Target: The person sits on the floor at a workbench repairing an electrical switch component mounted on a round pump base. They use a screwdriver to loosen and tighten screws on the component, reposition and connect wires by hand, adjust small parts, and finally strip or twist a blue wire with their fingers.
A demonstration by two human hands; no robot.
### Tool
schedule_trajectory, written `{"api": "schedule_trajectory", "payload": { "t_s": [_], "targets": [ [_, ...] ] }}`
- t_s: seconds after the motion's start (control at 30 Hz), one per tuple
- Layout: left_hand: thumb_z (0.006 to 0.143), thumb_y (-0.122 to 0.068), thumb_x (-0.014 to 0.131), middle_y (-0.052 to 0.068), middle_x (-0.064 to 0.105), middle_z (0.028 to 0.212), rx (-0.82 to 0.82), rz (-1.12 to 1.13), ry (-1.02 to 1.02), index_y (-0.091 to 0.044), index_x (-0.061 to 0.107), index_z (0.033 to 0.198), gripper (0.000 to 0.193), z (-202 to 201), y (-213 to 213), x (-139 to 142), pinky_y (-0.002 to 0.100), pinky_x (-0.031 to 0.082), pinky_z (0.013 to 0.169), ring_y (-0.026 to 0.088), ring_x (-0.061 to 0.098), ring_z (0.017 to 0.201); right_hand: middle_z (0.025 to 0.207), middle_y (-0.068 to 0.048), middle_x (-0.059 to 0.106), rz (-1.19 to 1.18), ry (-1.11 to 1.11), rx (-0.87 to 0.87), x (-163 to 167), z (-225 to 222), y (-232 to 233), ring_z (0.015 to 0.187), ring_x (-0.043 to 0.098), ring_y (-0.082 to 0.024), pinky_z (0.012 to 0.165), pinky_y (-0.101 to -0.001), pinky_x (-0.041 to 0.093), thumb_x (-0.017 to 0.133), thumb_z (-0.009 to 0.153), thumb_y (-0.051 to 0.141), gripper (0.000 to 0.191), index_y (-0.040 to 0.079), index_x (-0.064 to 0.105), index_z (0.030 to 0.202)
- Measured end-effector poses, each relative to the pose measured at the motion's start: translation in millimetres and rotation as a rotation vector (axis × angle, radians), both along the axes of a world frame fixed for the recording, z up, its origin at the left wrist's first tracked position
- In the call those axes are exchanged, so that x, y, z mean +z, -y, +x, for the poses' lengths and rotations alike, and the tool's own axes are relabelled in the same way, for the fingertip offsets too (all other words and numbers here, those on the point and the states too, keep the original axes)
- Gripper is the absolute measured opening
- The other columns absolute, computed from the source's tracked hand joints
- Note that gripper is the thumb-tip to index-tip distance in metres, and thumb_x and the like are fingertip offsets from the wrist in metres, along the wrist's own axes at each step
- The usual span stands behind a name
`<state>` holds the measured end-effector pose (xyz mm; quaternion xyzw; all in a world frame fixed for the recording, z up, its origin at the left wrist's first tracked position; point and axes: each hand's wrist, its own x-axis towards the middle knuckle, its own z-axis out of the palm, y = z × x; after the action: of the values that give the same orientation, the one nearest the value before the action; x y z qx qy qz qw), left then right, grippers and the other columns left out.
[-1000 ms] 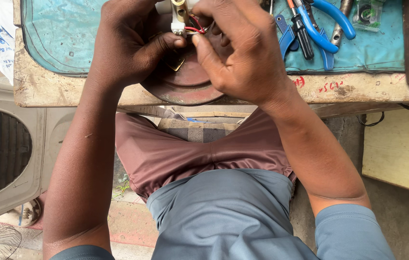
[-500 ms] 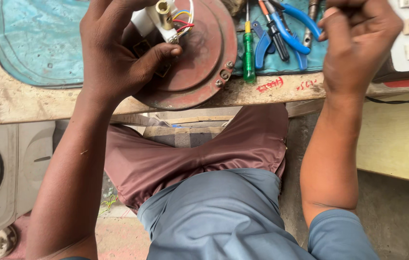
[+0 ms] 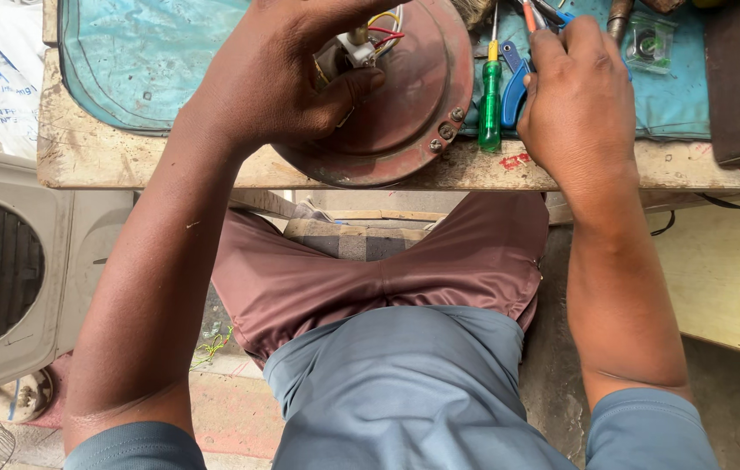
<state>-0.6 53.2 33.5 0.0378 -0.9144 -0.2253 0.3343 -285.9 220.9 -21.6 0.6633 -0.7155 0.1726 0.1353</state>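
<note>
Bench edge carries a round reddish motor housing. Left hand grips its near-left side, fingers curled around a white wired terminal. Right of the housing, beyond a green screwdriver, right hand closes on tool handles, possibly pliers.

Both bare forearms reach forward from the lap, elbows bent and apart. The left hand is turned palm down, its fingers curled over and the thumb pressed inward in a grip. The right hand lies well to the side of it, back upward, knuckles bent, fingers closed together with the tips hidden from view
</note>
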Motion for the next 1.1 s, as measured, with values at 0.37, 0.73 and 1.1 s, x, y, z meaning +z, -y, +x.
{"api": "schedule_trajectory", "payload": {
  "t_s": [0.37,0.73,1.1],
  "targets": [
    [0.087,-0.009,0.078,0.017,0.068,0.120,0.098,-0.177,-0.016,-0.006,0.065,0.126,0.041,-8,-7,0,0.049,0.050,0.094,0.041,0.064,0.110,0.102,-0.020,0.061,-0.234,0.226,-0.051,22,23,-17,0.095,0.064,-0.034,0.081,-0.0460,0.052,0.067,0.102,-0.001,0.017,-0.003,0.067,0.119],
    [0.089,-0.025,0.087,0.009,0.068,0.111,0.260,-0.186,-0.056,-0.013,0.069,0.113,0.032,-19,-12,-21,0.048,0.048,0.088,0.034,0.064,0.104,0.110,-0.013,0.070,-0.510,0.441,0.254,-3,97,-68,0.089,0.070,-0.025,0.078,-0.0331,0.058,0.084,0.100,-0.004,0.031,0.003,0.068,0.126],
    [0.086,-0.027,0.087,0.006,0.068,0.105,0.306,-0.197,-0.086,-0.014,0.068,0.106,0.031,-26,-13,-25,0.046,0.048,0.080,0.032,0.066,0.097,0.104,-0.015,0.070,-0.447,0.447,0.215,3,89,-72,0.087,0.070,-0.027,0.078,-0.0343,0.058,0.085,0.099,-0.002,0.031,0.000,0.072,0.127]
  ]
}}
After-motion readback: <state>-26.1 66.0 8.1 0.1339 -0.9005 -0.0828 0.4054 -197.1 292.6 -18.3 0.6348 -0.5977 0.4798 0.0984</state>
